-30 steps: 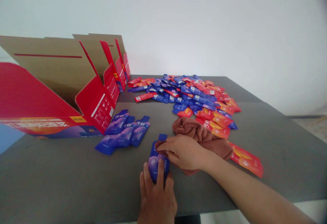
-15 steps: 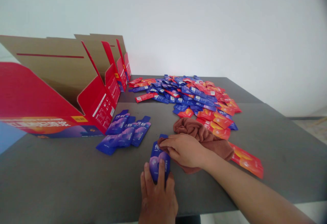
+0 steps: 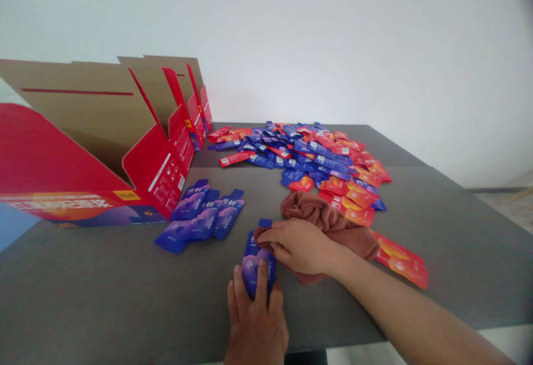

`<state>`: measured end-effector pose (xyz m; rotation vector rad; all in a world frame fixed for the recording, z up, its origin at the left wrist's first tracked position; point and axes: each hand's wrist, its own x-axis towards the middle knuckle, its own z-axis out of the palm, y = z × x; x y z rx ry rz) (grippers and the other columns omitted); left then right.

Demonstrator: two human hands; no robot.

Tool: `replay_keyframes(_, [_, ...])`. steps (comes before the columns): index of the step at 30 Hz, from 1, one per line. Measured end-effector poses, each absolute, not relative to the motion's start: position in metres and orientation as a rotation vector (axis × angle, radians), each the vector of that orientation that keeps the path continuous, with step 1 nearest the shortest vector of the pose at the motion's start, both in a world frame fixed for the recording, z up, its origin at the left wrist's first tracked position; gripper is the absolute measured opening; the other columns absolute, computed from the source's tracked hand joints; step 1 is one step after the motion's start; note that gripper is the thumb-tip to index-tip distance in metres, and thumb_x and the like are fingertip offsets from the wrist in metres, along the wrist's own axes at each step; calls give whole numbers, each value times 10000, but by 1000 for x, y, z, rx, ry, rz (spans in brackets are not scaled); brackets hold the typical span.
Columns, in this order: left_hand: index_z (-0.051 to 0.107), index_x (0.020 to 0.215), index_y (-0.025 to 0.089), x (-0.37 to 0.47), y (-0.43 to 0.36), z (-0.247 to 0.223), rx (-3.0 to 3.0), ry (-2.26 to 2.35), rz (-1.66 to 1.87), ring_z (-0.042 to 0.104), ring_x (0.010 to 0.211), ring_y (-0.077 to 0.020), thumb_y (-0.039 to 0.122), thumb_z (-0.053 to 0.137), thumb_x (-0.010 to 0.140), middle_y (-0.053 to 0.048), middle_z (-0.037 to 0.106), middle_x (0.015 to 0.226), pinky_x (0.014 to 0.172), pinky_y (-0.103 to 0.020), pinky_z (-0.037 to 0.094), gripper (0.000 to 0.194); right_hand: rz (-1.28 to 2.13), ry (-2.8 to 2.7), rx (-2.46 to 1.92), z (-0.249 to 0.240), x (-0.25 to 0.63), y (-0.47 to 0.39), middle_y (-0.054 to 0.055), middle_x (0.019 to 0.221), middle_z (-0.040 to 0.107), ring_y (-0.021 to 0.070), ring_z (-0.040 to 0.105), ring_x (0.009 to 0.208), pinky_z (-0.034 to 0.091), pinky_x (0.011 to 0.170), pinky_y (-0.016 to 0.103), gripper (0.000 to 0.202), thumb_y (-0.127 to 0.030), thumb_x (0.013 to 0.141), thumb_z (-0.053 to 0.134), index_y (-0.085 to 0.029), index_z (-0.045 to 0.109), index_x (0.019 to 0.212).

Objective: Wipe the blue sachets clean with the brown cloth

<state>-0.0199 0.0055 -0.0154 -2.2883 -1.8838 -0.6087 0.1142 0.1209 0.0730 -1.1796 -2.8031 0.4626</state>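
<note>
A blue pouch (image 3: 251,267) with purple fruit printed on it lies flat on the table in front of me. My left hand (image 3: 257,315) rests on its lower end with fingers spread, pressing it down. My right hand (image 3: 302,246) grips a brown cloth (image 3: 322,212), and its fingertips push a fold of the cloth onto the pouch's upper part, covering some of the lettering. The rest of the cloth lies bunched under and behind that hand. Left of the pouch, several like blue pouches (image 3: 204,222) overlap one another beside a carton.
Open red cartons (image 3: 156,179) stand in a row along the left side of the grey table (image 3: 104,287). A large heap of blue and red pouches (image 3: 308,151) spreads over the far middle. One red pouch (image 3: 403,259) lies by my right forearm.
My right hand has slid the cloth fold slightly left across the pouch, hiding more of its lettering. My left hand stays on the pouch's lower end.
</note>
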Motion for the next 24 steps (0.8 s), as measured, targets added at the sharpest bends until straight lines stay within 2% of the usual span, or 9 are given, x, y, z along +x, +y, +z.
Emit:
replay_keyframes(5, [674, 936, 260, -19, 6, -14, -2279, -1896, -614, 376, 1212, -428, 288, 676, 659, -33, 533, 1284, 965, -574, 379, 279, 479, -2747, -1248, 71, 115, 124, 47, 1011, 637, 175, 560, 930, 365, 783, 282, 335, -210, 891, 390, -242, 597, 1153])
replay_keyframes(11, [672, 931, 250, -18, 6, -13, -2275, -1893, -606, 378, 1211, -435, 243, 653, 674, -33, 535, 1285, 963, -580, 383, 258, 452, -2783, -1192, 72, 114, 122, 33, 972, 639, 172, 571, 858, 365, 725, 280, 316, -221, 882, 396, -254, 614, 1108])
replay_keyframes(18, [676, 936, 239, -19, 6, -9, -2304, -1921, -626, 377, 1208, -450, 277, 696, 645, -48, 549, 1272, 962, -584, 387, 295, 430, -2828, -1138, 74, 112, 118, 43, 961, 638, 175, 566, 821, 360, 693, 285, 313, -247, 881, 398, -240, 608, 1114])
replay_keyframes(24, [683, 922, 247, -17, 6, -6, -2291, -1960, -643, 405, 1194, -448, 250, 742, 597, -43, 566, 1255, 965, -581, 395, 329, 501, -2786, -1179, 73, 114, 121, 42, 997, 635, 171, 564, 892, 362, 761, 279, 332, -214, 884, 395, -248, 598, 1145])
